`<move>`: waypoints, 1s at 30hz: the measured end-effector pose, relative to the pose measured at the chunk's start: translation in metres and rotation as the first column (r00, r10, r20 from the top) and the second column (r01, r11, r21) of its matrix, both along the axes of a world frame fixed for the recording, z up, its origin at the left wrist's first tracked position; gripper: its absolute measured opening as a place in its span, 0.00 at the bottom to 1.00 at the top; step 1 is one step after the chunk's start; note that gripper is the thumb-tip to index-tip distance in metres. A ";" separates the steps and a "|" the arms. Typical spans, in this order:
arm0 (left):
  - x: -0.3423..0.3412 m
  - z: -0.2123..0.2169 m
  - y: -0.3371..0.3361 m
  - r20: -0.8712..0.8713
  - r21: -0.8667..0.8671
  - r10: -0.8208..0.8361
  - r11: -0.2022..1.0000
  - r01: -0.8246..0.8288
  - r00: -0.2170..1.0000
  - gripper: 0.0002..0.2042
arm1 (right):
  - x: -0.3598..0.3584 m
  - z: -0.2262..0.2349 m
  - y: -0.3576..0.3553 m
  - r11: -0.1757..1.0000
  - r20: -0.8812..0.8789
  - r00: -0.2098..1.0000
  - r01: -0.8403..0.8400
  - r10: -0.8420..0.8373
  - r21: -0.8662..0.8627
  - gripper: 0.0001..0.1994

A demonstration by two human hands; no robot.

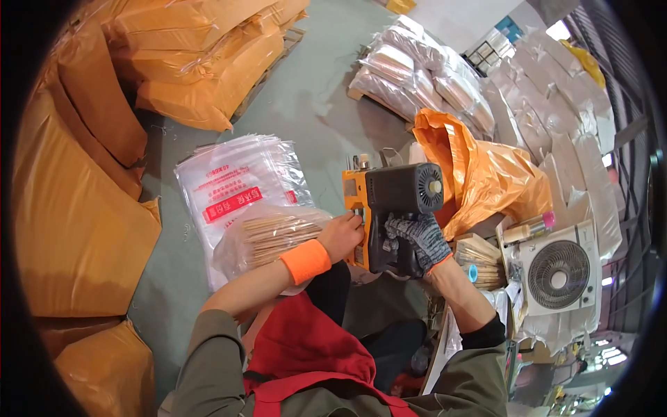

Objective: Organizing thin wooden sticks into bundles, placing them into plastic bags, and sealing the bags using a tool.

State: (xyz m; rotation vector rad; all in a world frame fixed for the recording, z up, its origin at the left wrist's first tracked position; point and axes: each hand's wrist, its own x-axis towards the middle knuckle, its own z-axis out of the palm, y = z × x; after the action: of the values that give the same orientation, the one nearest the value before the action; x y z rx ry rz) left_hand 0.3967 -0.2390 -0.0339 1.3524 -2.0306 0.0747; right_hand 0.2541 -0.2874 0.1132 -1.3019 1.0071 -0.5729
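Note:
My right hand (422, 240), in a grey knitted glove, is wrapped round the handle of an orange and black portable bag sewing machine (399, 191). My bare left hand (342, 236) is closed at the end of a clear plastic bag (233, 247), its fingertips against the machine's orange side. Thin wooden sticks (278, 236) fill that bag, which lies across my lap side. The pinched edge of the bag is hidden by my left fingers. An orange band (306, 262) circles my left wrist. Under the filled bag lies a stack of flat printed clear bags (240, 170).
Large orange sacks (83, 229) stand at the left, more (187, 62) on a pallet behind. White bundles (417, 69) sit on a pallet at the far right. Close right are an open orange sack (479, 174), loose sticks (479, 260) and a box fan (559, 274).

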 end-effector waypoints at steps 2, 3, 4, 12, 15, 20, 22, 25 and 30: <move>0.001 -0.001 0.000 -0.087 0.054 0.051 0.997 -0.047 0.995 0.04 | 0.007 0.004 0.003 0.999 -0.038 0.999 -0.009 0.007 -0.041 0.05; 0.001 0.000 0.000 -0.184 0.144 0.028 0.990 -0.001 0.982 0.06 | 0.011 0.005 0.004 0.999 -0.062 0.997 0.036 -0.036 -0.008 0.03; 0.003 0.000 0.001 -0.282 0.228 0.014 0.972 0.053 0.959 0.08 | 0.014 0.006 0.001 1.000 -0.067 0.997 0.026 -0.027 -0.011 0.03; 0.070 0.012 0.067 0.152 0.025 0.334 0.940 -0.342 0.930 0.15 | 0.015 -0.014 -0.018 0.988 -0.117 0.987 0.120 -0.108 0.097 0.03; 0.077 -0.001 0.076 0.243 0.122 0.254 0.949 -0.290 0.936 0.08 | 0.018 -0.023 -0.020 0.994 -0.163 0.983 0.090 -0.080 0.055 0.04; 0.073 0.001 0.084 0.226 -0.027 0.225 0.974 -0.225 0.948 0.06 | 0.045 -0.016 -0.002 0.989 -0.150 0.986 0.088 -0.070 0.119 0.03; 0.070 0.004 0.087 0.188 -0.061 0.224 0.974 -0.216 0.956 0.05 | 0.052 -0.017 0.005 0.978 -0.132 0.990 0.078 -0.053 0.191 0.03; 0.064 -0.010 0.086 0.075 -0.120 0.308 0.947 -0.298 0.949 0.05 | 0.059 -0.023 0.011 0.996 -0.210 0.977 0.040 -0.024 0.074 0.02; 0.066 -0.021 0.091 0.070 -0.065 0.349 0.937 -0.344 0.935 0.05 | 0.082 -0.023 0.022 0.986 -0.203 0.979 0.061 -0.029 0.153 0.05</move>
State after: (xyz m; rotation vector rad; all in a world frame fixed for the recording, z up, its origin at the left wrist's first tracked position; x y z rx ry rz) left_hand 0.4628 -0.1483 -0.0549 1.6850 -1.8176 0.3427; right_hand 0.3358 -0.2650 0.0904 -1.2140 1.2263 -0.3912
